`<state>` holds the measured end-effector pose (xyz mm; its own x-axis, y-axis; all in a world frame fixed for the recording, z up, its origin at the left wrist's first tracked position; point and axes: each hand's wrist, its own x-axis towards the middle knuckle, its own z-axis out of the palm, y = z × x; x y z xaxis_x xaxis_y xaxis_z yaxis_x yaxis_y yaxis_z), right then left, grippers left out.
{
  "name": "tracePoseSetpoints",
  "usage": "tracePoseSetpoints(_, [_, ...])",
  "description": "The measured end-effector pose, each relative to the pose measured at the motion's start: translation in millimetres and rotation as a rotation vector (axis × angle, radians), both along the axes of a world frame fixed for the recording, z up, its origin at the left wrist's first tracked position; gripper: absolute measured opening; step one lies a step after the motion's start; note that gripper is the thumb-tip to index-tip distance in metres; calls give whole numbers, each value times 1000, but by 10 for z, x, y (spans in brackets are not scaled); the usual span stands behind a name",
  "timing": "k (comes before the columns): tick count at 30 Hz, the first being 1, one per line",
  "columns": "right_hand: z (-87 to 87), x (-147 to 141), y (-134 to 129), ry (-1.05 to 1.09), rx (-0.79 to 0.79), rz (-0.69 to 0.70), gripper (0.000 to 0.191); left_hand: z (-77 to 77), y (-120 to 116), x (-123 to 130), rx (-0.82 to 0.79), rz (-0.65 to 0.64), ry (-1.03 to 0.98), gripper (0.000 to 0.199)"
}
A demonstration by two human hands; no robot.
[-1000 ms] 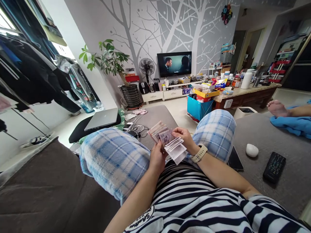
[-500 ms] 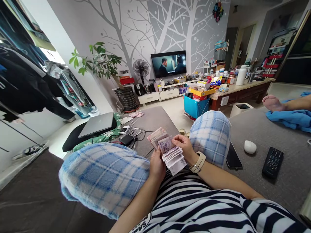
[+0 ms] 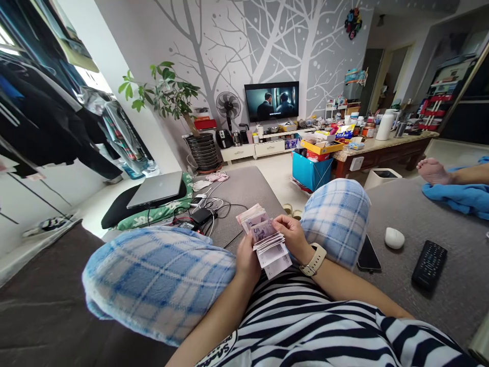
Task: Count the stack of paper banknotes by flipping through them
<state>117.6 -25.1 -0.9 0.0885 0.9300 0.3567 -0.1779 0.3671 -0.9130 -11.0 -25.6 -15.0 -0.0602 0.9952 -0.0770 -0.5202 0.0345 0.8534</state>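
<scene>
Fanned purple and pinkish banknotes (image 3: 269, 244) are between my hands, above my lap. My left hand (image 3: 247, 257) is closed round the left side of the stack. My right hand (image 3: 292, 234), with a pale watch on its wrist, pinches the upper right edge of a note. The pinkish notes stick out at the upper left, and the purple ones overlap toward the lower right. Some of my left fingers are hidden behind the notes.
A laptop (image 3: 156, 191) and tangled cables lie to the left on the grey sofa (image 3: 250, 183). A phone (image 3: 369, 255), white mouse (image 3: 394, 238) and black remote (image 3: 430, 265) lie on the right. Another person's bare foot (image 3: 433, 171) rests beyond them.
The view has shifted slightly, so the room appears farther right. My right hand and the notes have changed angle a little, and both hands keep their hold.
</scene>
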Motion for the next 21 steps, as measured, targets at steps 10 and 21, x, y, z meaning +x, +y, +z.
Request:
tracePoseSetpoints(10, [-15, 28, -60, -8, 15, -9, 33, -36, 16, 40, -42, -55, -93, 20])
tracePoseSetpoints(21, [-106, 65, -31, 7, -31, -2, 37, 24, 28, 83, -107, -8, -118, 18])
